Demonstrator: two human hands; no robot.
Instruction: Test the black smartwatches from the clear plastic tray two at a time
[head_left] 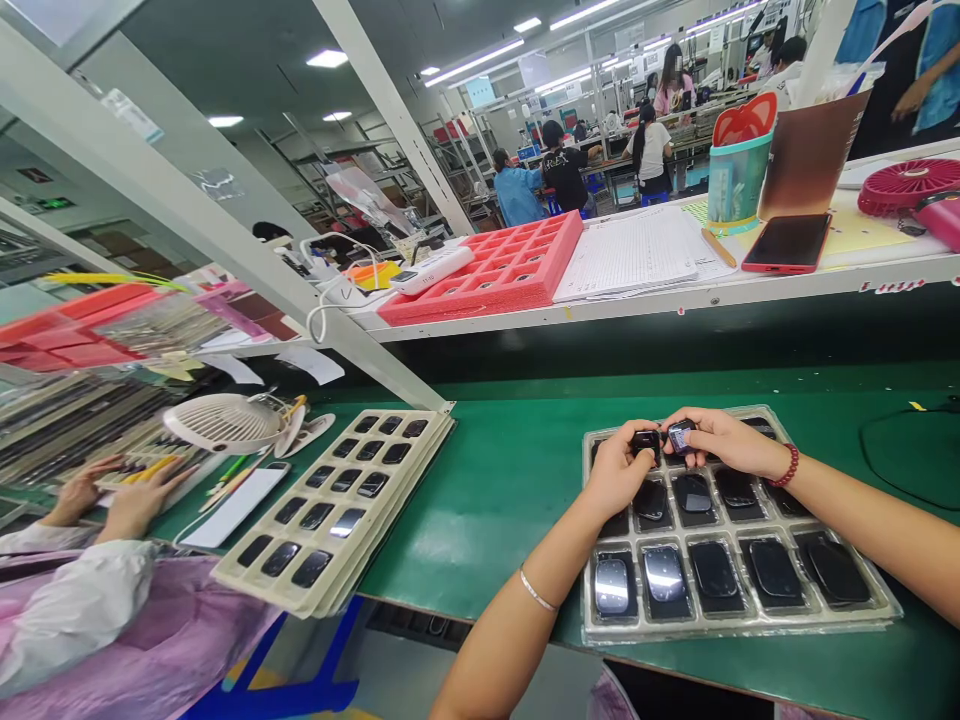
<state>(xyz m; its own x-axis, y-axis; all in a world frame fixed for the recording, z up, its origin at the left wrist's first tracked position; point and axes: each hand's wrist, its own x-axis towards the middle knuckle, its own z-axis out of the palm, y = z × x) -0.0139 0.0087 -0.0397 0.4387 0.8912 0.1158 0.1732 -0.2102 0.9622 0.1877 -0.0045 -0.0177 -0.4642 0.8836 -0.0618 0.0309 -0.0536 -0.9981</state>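
The workbench point(480, 520) is a deep green, and the clear plastic tray point(739, 630) on it shows rows of glossy black devices point(712, 570). The left hand point(619, 470) has a black device point(645, 445), the right hand point(731, 440) a bluish one point(681, 436). A red bead bracelet point(784, 466) circles the right wrist, a thin silver bangle point(537, 590) the left. Along the bench, a cream tray point(330, 510) sets black devices in a grid, and up on the shelf a bright pink foam tray point(495, 265) has square pockets. Beyond stand a teal cup point(735, 180) with a red top and a pink fan point(907, 185). A nearby worker's smock point(150, 640) is lilac with white sleeves.
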